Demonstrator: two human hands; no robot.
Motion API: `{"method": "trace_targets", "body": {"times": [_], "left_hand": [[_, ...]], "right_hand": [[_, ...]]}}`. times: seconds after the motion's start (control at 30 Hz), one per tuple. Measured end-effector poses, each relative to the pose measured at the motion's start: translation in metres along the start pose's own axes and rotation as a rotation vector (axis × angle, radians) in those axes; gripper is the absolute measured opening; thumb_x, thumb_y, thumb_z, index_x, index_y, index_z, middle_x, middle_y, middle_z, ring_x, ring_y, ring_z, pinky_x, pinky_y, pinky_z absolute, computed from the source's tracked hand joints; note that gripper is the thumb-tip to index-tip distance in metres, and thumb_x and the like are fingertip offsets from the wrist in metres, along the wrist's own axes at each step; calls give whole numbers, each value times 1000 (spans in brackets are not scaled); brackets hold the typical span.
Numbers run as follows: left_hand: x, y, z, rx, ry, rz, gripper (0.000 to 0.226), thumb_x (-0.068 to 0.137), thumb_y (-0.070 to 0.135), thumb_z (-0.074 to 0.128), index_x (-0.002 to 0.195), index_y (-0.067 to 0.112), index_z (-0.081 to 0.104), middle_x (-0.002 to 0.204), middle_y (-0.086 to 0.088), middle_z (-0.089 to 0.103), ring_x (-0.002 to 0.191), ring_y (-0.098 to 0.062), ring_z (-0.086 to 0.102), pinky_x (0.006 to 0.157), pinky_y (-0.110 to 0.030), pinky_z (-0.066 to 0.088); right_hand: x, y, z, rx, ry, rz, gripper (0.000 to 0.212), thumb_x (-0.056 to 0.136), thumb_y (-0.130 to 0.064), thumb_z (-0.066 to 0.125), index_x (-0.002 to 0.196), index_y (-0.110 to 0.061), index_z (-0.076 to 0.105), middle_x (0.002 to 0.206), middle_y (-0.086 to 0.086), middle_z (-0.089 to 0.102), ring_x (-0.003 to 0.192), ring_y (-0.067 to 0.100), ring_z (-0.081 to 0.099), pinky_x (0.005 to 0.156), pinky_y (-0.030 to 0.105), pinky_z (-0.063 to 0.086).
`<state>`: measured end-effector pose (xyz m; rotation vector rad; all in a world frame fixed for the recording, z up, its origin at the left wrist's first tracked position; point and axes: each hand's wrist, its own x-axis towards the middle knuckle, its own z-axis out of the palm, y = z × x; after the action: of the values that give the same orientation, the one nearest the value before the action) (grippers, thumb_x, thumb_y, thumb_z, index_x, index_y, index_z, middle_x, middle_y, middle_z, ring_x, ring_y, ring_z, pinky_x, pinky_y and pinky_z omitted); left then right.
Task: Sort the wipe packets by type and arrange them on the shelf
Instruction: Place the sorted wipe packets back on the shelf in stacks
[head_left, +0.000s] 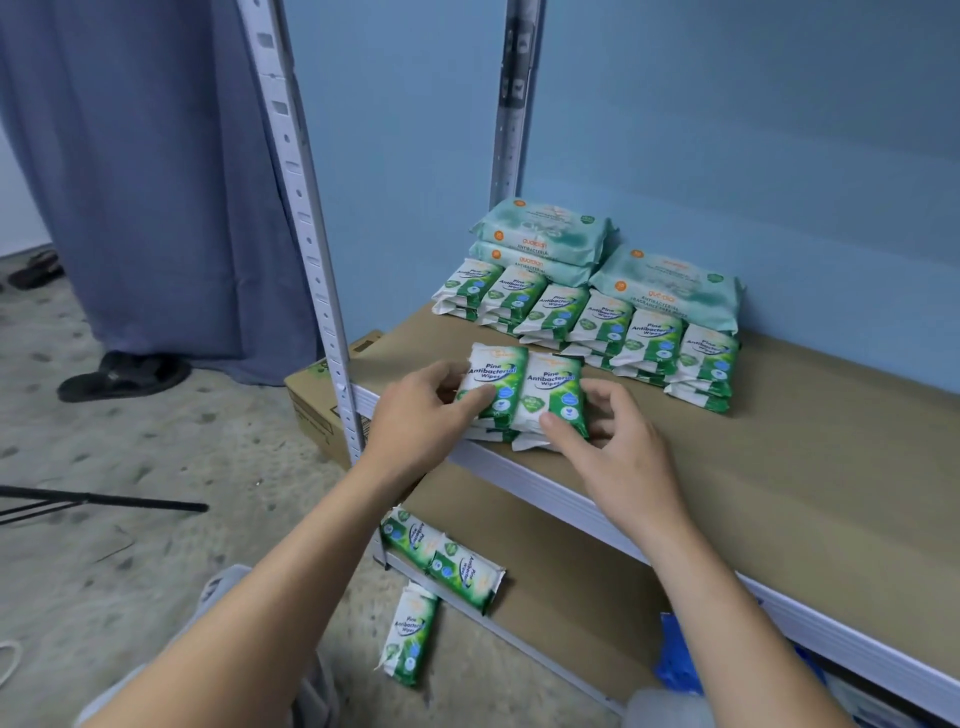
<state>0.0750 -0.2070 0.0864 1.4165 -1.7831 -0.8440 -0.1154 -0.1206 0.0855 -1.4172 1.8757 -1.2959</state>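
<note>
View: head camera; I look down on a shelf (779, 467) with a brown board.
Left hand (415, 410): it grips the left pine packet (493, 379), with the thumb on the top face and the fingers curled at the left edge.
Right hand (608, 447): it grips the right pine packet (553, 395), with the thumb on top near the lower end and the fingers curled at the right edge.
Held pair: the two packets lie side by side, touching, on more packets under them, near the front edge at the left end of the shelf.
Back row (597, 327): I see small stacks of the same green packets in one line behind the pair, apart from it.
Teal packs (540, 234): two are stacked by the blue wall, with more just beside them on the right, behind the back row.
Lower shelf packets (447, 561): two green ones lie at its front edge.
Floor packet (410, 634): one green packet lies just before the lower shelf.
Cardboard box (311, 395): it stands on the floor behind the white post (306, 208).
</note>
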Motion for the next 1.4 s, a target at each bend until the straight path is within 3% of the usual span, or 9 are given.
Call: {"method": "trace_targets", "body": {"times": [0.07, 0.13, 0.23, 0.43, 0.6, 0.8, 1.07, 1.23, 1.4], "left_hand": [[-1, 0, -6, -91, -49, 14, 37, 83, 51, 73, 115, 35, 67, 109, 23, 70, 98, 5, 65, 89, -28, 54], [-3, 0, -10, -88, -96, 80, 39, 84, 49, 75, 120, 37, 67, 120, 20, 68, 106, 6, 62, 86, -20, 50], [-5, 0, -10, 35, -141, 231, 38, 86, 52, 72, 121, 37, 70, 143, 16, 55, 125, 1, 53, 93, -14, 42], [-6, 1, 0, 16, -95, 255, 45, 82, 53, 76, 122, 32, 71, 147, 10, 52, 130, 0, 51, 101, -16, 42], [-13, -3, 9, -83, 109, 196, 44, 69, 54, 85, 103, 28, 76, 116, 13, 68, 98, -1, 64, 88, -26, 54], [-7, -14, -18, 51, -81, 266, 59, 70, 47, 87, 123, 27, 70, 125, 11, 63, 107, -5, 62, 95, -23, 49], [16, -43, -49, 256, 29, 332, 44, 82, 29, 82, 123, 25, 68, 123, 8, 65, 103, -17, 61, 88, -40, 54], [36, -48, -46, 333, 72, 302, 44, 90, 19, 71, 133, 19, 61, 136, 2, 62, 119, -23, 57, 95, -32, 45], [53, -49, -30, 284, 126, 246, 41, 92, 10, 64, 132, 15, 60, 127, -6, 66, 115, -28, 59, 94, -38, 48]], "right_hand": [[-1, 3, -3, -11, -21, -45, 47, 85, -36, 77, 127, -38, 56, 117, -29, 55, 100, -12, 58, 80, 7, 48], [-1, 9, -2, -101, -14, -95, 47, 85, -39, 77, 129, -38, 61, 133, -21, 51, 118, -1, 55, 100, 27, 50], [-3, 12, 3, -152, 21, -133, 37, 85, -37, 75, 121, -33, 67, 132, -14, 55, 119, 10, 57, 102, 41, 49], [-4, 11, 8, -188, 120, -161, 29, 85, -33, 77, 112, -27, 69, 110, -12, 63, 102, 10, 63, 92, 39, 53], [0, 13, 2, -137, 51, -129, 29, 82, -36, 80, 109, -34, 70, 110, -18, 64, 101, 6, 65, 92, 39, 55], [2, 9, 11, -75, -33, -122, 44, 77, -23, 85, 116, -33, 68, 118, -17, 61, 107, 4, 65, 98, 34, 54], [28, -11, 49, -78, -160, -180, 49, 79, -10, 83, 124, -21, 68, 125, -7, 58, 108, 3, 62, 97, 18, 51], [48, -11, 72, -161, -104, -246, 44, 84, -28, 80, 126, -20, 68, 125, -6, 56, 114, 12, 57, 101, 36, 52], [60, -9, 90, -233, 40, -343, 34, 88, -25, 76, 119, -11, 70, 128, 9, 56, 117, 19, 52, 99, 37, 48]]}}
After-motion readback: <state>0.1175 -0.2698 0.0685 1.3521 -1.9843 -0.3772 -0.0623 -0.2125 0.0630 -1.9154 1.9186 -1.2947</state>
